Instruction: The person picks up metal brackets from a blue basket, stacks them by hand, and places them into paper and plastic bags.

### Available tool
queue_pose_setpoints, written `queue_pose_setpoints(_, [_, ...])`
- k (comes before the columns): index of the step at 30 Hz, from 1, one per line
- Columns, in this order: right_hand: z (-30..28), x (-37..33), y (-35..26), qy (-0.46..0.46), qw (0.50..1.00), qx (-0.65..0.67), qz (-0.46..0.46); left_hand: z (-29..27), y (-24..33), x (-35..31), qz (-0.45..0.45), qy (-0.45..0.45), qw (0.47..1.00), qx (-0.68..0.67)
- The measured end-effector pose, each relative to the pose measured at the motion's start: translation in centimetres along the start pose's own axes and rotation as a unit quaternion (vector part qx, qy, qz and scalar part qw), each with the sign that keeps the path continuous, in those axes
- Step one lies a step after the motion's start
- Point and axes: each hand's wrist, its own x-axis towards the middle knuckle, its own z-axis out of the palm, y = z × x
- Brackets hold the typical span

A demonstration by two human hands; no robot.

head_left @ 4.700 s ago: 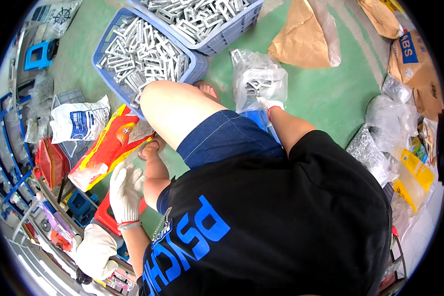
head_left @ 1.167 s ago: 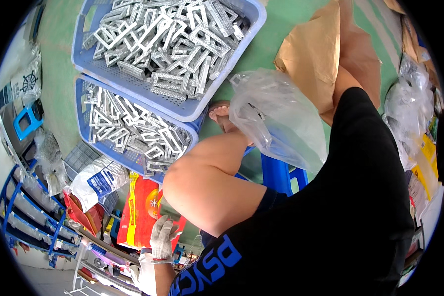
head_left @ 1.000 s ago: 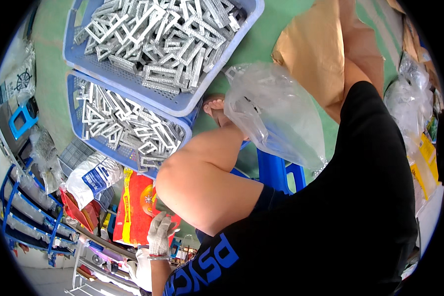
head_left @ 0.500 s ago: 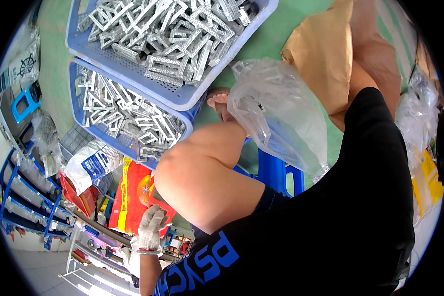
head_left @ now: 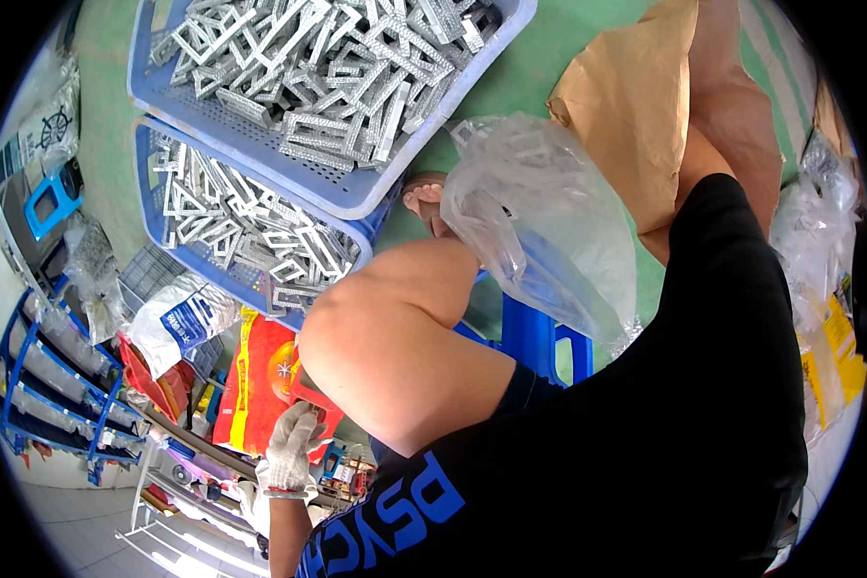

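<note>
Where the right arm (head_left: 708, 162) enters, the paper bag (head_left: 631, 106) (lengthwise) points away.

Blk tee (head_left: 636, 414), short R sleeve (head_left: 711, 222), w/ lg blue block letters (head_left: 395, 512) at near L. Dk blue shorts (head_left: 528, 390). L hand (head_left: 294, 445) in off-wht knit glove (head_left: 285, 470), pale band (head_left: 287, 494) right below. Brownish sandal (head_left: 426, 178), far side.

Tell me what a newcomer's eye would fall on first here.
Probably the silvery rectangular frames heaped in the larger blue crate at upper left and the smaller blue crate below it. Next, the brown paper bag at upper right, where the right forearm disappears between its layers, grip hidden. Between crates and paper, the translucent plastic bag bulges near the middle.
</note>
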Motion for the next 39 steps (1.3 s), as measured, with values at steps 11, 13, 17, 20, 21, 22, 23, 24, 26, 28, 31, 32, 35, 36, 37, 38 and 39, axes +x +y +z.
queue_pose_setpoints(11, [-5.3,-7.5,1.8,-0.007,0.998,-0.048,-0.037,0.1,-2.6,0.0,0.033,0.004,0.997,-0.063])
queue_pose_setpoints(13, [-6.6,-10.1,1.6,-0.008,0.997,-0.054,-0.056,-0.2,-4.3,0.4,0.046,0.005,0.997,-0.069])
queue_pose_setpoints(17, [-9.0,-18.0,2.2,-0.005,0.997,-0.053,-0.047,-1.0,-6.8,1.1,0.106,-0.011,0.990,-0.093])
queue_pose_setpoints(20, [-11.4,-23.8,2.3,0.011,0.999,-0.018,-0.045,-0.5,-8.4,1.1,0.143,-0.016,0.985,-0.097])
queue_pose_setpoints(21, [-12.4,-25.7,2.6,0.011,0.999,0.015,-0.045,-0.5,-8.9,1.3,0.161,-0.027,0.979,-0.118])
queue_pose_setpoints(22, [-13.0,-27.8,2.8,0.012,0.998,0.045,-0.039,-0.6,-9.1,1.6,0.180,-0.040,0.973,-0.139])
queue_pose_setpoints(23, [-14.1,-29.6,3.2,0.012,0.994,0.098,-0.036,-0.6,-9.4,1.8,0.200,-0.052,0.965,-0.161])
queue_pose_setpoints(24, [-14.8,-31.5,4.0,0.005,0.984,0.171,-0.039,-0.6,-9.5,1.6,0.228,-0.054,0.957,-0.169])
queue_pose_setpoints(26, [-16.5,-36.7,5.5,-0.006,0.936,0.346,-0.055,-0.8,-8.9,0.9,0.287,-0.071,0.934,-0.201])
queue_pose_setpoints(28, [-16.7,-39.4,6.6,0.022,0.850,0.489,-0.197,-0.4,-8.1,-0.4,0.346,-0.058,0.904,-0.243])
queue_pose_setpoints(31, [-18.3,-46.5,3.2,0.004,0.769,0.546,-0.332,0.6,-5.9,-3.3,0.403,-0.102,0.865,-0.282])
queue_pose_setpoints(32, [-18.7,-48.8,1.6,-0.015,0.746,0.556,-0.367,0.9,-5.3,-4.1,0.419,-0.127,0.848,-0.297])
queue_pose_setpoints(35, [-19.5,-54.2,-5.1,-0.097,0.716,0.559,-0.407,1.6,-5.0,-7.1,0.473,-0.203,0.791,-0.329])
queue_pose_setpoints(36, [-19.4,-54.5,-7.0,-0.118,0.715,0.547,-0.420,1.7,-4.9,-7.7,0.487,-0.218,0.778,-0.333])
queue_pose_setpoints(37, [-19.1,-54.7,-8.9,-0.142,0.711,0.535,-0.433,1.8,-4.9,-8.4,0.499,-0.229,0.766,-0.334])
queue_pose_setpoints(38, [-19.5,-56.3,-11.4,-0.185,0.713,0.505,-0.450,1.7,-5.3,-9.6,0.526,-0.217,0.752,-0.332])
queue_pose_setpoints(39, [-19.1,-57.5,-13.6,-0.198,0.700,0.499,-0.471,1.6,-5.6,-10.7,0.553,-0.205,0.737,-0.331])
